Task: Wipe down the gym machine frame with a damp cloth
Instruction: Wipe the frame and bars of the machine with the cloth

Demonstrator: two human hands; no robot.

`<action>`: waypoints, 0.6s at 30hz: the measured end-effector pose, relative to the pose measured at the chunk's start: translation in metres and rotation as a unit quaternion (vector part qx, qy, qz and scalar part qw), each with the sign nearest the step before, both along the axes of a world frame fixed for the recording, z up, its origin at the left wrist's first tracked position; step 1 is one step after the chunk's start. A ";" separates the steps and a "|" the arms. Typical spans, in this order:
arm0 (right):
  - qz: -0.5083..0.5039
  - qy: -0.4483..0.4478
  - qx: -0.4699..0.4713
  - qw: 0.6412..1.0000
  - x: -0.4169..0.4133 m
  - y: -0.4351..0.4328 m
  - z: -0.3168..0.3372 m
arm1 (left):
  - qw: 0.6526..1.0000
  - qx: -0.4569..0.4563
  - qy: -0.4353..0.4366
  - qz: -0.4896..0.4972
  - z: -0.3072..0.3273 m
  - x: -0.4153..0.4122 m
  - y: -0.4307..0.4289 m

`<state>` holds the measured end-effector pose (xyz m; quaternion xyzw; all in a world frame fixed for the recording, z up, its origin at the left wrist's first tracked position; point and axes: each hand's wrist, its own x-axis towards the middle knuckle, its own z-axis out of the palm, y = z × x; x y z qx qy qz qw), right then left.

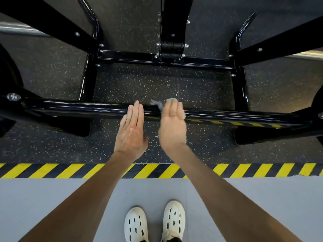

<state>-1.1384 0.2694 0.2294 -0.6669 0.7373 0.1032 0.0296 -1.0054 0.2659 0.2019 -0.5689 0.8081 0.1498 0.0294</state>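
Head view, looking straight down: glossy black machine frame (166,60) of round and square steel tubing, joined with silver bolts (13,96), standing on dark rubber flooring (157,84) flecked with pale specks. Nearest, a round, shiny crossbar (78,107) running left to right. Closer in, a yellow-and-black hazard stripe (70,170), then smooth grey floor (52,198) and white perforated clogs (136,224).

Left hand (131,130) flat, back up, fingers straight and pressed together, tips reaching over the crossbar, holding nothing. Right hand (172,124) just beside it, turned on edge and blurred, fingers laid over a crumpled grey cloth (157,103) on top of the crossbar near its middle. Cloth bunched, soft, poking out past the fingertips. Cannot tell through the blur whether those fingers clamp the cloth or only press it. Both forearms bare, stretched forward.
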 end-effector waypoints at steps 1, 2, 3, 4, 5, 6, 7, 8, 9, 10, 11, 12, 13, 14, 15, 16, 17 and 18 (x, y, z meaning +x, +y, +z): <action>0.029 0.008 0.003 1.000 0.012 -0.001 -0.002 | 1.000 0.003 -0.005 0.000 0.001 0.000 0.000; 0.041 0.000 0.005 0.999 0.018 -0.002 -0.002 | 1.000 0.006 -0.011 -0.001 0.001 0.000 -0.001; 0.048 -0.008 0.008 0.999 0.017 -0.002 -0.001 | 1.000 0.008 -0.016 -0.003 0.002 0.001 -0.001; 0.059 -0.020 0.017 0.998 0.011 -0.002 0.003 | 1.000 0.009 -0.019 -0.006 0.003 0.002 -0.002; 0.064 -0.038 0.036 0.997 0.002 -0.001 0.009 | 1.000 0.010 -0.021 -0.010 0.005 0.002 -0.003; 0.068 -0.064 0.048 0.994 -0.010 0.003 0.012 | 1.000 0.011 -0.022 -0.013 0.006 0.003 -0.004; 0.074 -0.079 0.055 0.993 -0.022 0.006 0.013 | 0.999 0.012 -0.024 -0.016 0.007 0.004 -0.004; 0.067 -0.091 0.054 0.992 -0.034 0.010 0.016 | 0.999 0.014 -0.026 -0.021 0.009 0.004 -0.005; 0.046 -0.098 0.044 0.993 -0.046 0.013 0.016 | 0.999 0.016 -0.026 -0.026 0.010 0.005 -0.006; 0.018 -0.104 0.025 0.994 -0.055 0.016 0.012 | 0.999 0.017 -0.026 -0.032 0.010 0.007 -0.007; -0.007 -0.104 0.000 0.995 -0.062 0.018 0.008 | 0.999 0.017 -0.027 -0.037 0.011 0.009 -0.008; -0.032 -0.094 -0.021 0.995 -0.066 0.019 0.003 | 0.999 0.014 -0.027 -0.043 0.013 0.012 -0.009; -0.060 -0.086 -0.047 0.993 -0.067 0.020 0.001 | 0.998 0.008 -0.025 -0.048 0.014 0.017 -0.010; -0.087 -0.084 -0.053 0.991 -0.064 0.019 0.000 | 0.998 0.000 -0.023 -0.053 0.016 0.023 -0.010; -0.107 -0.080 -0.051 0.990 -0.058 0.017 0.001 | 0.998 -0.011 -0.022 -0.056 0.016 0.030 -0.011; -0.114 -0.074 -0.054 0.989 -0.050 0.013 0.003 | 0.998 -0.020 -0.023 -0.056 0.017 0.041 -0.011; -0.113 -0.069 -0.065 0.989 -0.040 0.010 0.004 | 0.998 -0.024 -0.024 -0.054 0.017 0.052 -0.011; -0.106 -0.062 -0.076 0.989 -0.029 0.007 0.006 | 0.998 -0.025 -0.026 -0.049 0.016 0.065 -0.011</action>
